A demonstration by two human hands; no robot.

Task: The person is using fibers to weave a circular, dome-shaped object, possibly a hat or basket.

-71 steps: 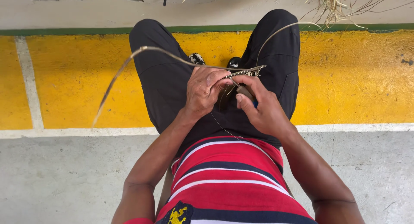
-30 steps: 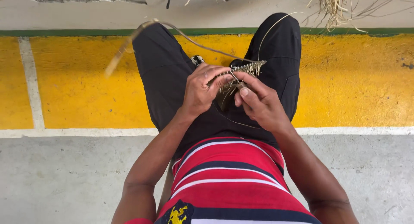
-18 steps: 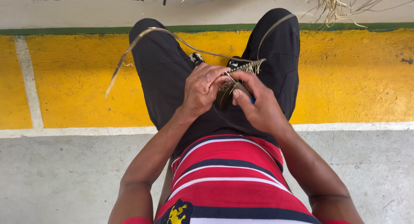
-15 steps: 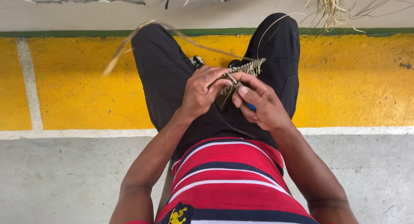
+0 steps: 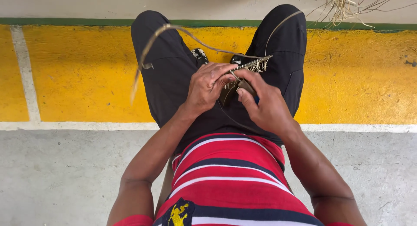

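Left hand (image 5: 208, 88) pinched the fringed woven straw strip (image 5: 249, 66); right hand (image 5: 266, 108) gripped a dark tool (image 5: 243, 86) beneath it, fingers closed. A loose straw strand (image 5: 150, 50) trailed leftward.

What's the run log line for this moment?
left hand: pinching woven strip | right hand: gripping it | long fibre: arcs left

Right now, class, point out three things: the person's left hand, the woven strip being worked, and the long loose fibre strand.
left hand (image 5: 210, 88), head view, on the back of the hand.
woven strip (image 5: 254, 64), head view, on its fringed upper edge.
long loose fibre strand (image 5: 150, 45), head view, on its arching bend.
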